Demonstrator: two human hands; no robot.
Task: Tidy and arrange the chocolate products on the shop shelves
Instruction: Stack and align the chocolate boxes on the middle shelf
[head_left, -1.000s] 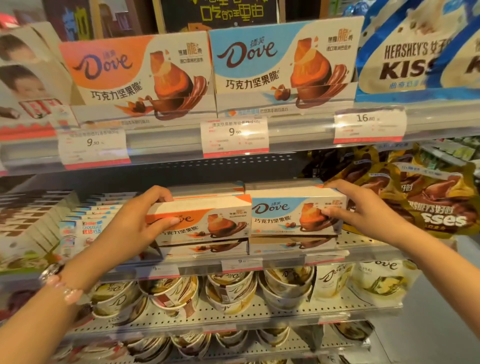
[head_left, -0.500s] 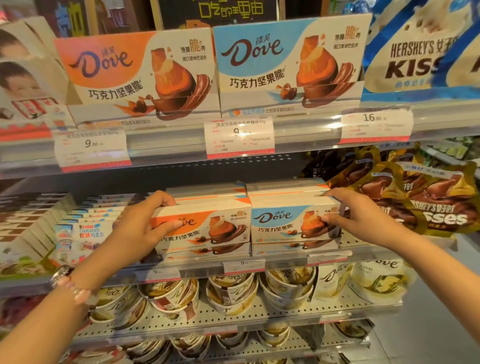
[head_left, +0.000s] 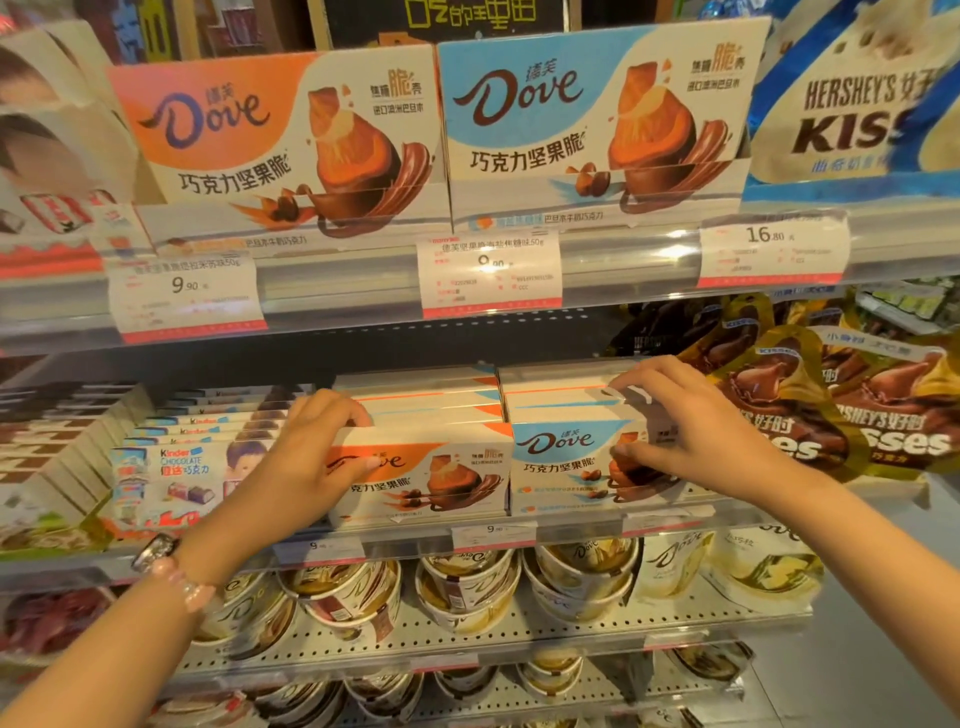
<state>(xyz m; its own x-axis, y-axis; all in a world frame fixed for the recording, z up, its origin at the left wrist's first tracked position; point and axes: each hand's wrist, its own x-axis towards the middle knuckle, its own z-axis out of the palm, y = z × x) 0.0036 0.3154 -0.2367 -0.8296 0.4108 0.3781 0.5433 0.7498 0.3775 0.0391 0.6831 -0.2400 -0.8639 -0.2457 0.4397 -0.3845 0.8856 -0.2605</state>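
Two Dove boxes side by side at the shelf (head_left: 571, 525) front, right between the hands, long sides running left to right. Left hand (head_left: 306, 457) curled round the left end of the orange box (head_left: 431, 467), thumb on its front. Right hand (head_left: 696, 426) pinching the right end of the blue box (head_left: 561, 457), fingers on top. Each box nearest its own hand. Kinder boxes (head_left: 161, 478) close past the left hand, Kisses bags (head_left: 852, 415) close past the right. Little room sideways; probably open room only straight back.

One front box (head_left: 421, 470) is orange and white with a brown swirl, its neighbour (head_left: 571, 462) pale blue and white. The bags (head_left: 831, 415) to the right are gold and brown. The price tags (head_left: 491, 273) are white, edged red. A pink beaded bracelet (head_left: 182, 584) circles one wrist.
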